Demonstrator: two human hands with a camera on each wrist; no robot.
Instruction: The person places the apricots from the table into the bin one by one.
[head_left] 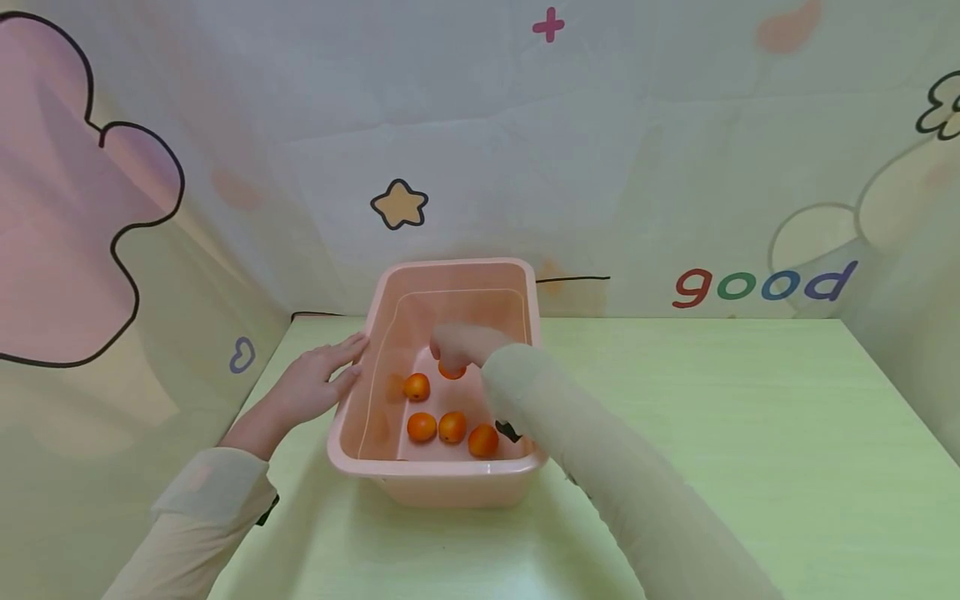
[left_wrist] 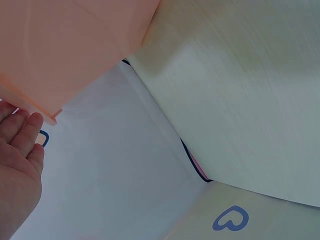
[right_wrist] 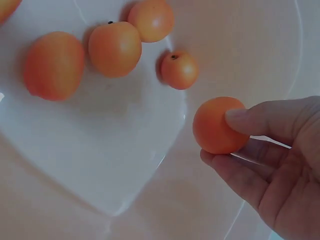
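Head view: pink basin [head_left: 352, 433] stands at frame centre on the green table [head_left: 750, 433], close to the back wall. The left hand [head_left: 315, 379] lies left of centre, fingers straight and together, flat against the basin's outer left wall; this placement appears to brace the basin against sliding. The right hand [head_left: 461, 343] reaches down into the basin from the lower right of the frame, sleeve crossing the near right rim. Beneath its fingertips sits an orange fruit [head_left: 451, 371], partly covered by the hand. Four loose fruits [head_left: 452, 427] lie on the basin floor nearer the bottom of the frame, three in a row and one above them to the left.

Left wrist view: left hand [left_wrist: 20, 165] occupies the lower left corner, fingers extended and side by side, tips just beside the basin rim [left_wrist: 30, 105] at the upper left. Nothing is enclosed by the fingers. The backdrop panels fill the remainder of the frame.

Right wrist view: right hand [right_wrist: 270, 165] enters from the lower right and pinches the orange fruit [right_wrist: 218, 125] between thumb and fingers, centre right of the frame, clear of the others. The pinch leaves most of the fruit's surface exposed. Loose fruits [right_wrist: 115, 48] cluster at the upper left on the pale basin floor [right_wrist: 110, 150], apart from the held one.
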